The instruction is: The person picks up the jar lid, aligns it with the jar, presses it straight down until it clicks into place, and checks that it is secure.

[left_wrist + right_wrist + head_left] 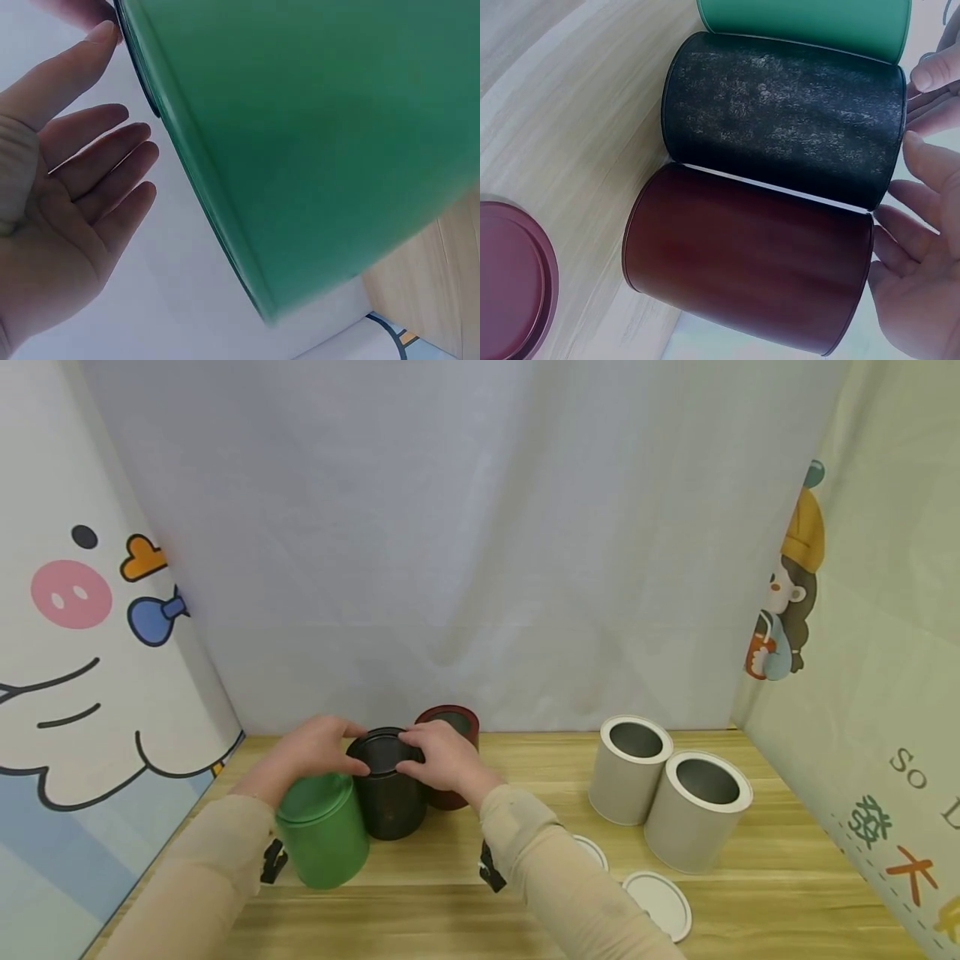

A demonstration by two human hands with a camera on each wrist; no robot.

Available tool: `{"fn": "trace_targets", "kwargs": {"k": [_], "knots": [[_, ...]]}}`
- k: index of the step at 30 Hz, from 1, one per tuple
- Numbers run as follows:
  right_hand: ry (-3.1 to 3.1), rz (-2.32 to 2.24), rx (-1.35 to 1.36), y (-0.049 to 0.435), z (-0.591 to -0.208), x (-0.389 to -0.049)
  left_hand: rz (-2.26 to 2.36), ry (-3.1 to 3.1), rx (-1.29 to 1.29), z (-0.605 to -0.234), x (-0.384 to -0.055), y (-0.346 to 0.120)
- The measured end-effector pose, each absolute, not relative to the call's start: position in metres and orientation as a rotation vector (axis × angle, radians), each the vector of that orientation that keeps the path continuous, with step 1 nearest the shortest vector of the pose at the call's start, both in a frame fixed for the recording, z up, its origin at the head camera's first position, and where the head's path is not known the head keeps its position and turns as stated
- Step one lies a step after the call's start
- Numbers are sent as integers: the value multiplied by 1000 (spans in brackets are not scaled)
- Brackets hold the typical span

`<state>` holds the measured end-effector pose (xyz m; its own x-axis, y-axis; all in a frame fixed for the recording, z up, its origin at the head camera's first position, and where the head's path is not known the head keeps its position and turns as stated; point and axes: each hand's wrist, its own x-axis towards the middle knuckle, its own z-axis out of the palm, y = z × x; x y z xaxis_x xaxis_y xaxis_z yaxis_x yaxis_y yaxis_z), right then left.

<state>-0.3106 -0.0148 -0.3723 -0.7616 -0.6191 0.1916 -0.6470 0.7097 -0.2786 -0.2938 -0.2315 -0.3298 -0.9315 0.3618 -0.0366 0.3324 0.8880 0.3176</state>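
Green and smooth, one can (330, 843) stands leftmost, just below the fingers of the left hand (322, 747). This hand reaches over it, with the thumb and the other fingers apart and loosely bent. In the left wrist view the thumb tip comes to the dark top edge of the next can, while the other fingers are spread and hold nothing.

Between the fingers of both hands stands the black can (392, 810), upright. Its top edge is black, with a dark sunken round surface inside; whether this is a lid, I cannot tell. The side looks plain black from above, but the right wrist view shows pale, cloudy speckles over it.

On its right, the right hand (446, 760) has its fingers also relaxed and parted, grasping nothing that I can see; the thumb tip touches the black top edge.

Partly hidden behind these right fingers is the dark red can (470, 732), just beside the black one. A dark red lid (510, 281) lies well apart from the fingers. Farther right of them are two white lids (657, 906) and two white cans (693, 831) with dark insides.
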Motion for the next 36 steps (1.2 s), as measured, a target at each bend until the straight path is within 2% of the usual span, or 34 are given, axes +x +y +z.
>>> {"fn": "trace_targets", "kwargs": {"k": [36], "knots": [[-2819, 285, 983, -29, -370, -309, 264, 3049, 849, -342, -299, -238]]}}
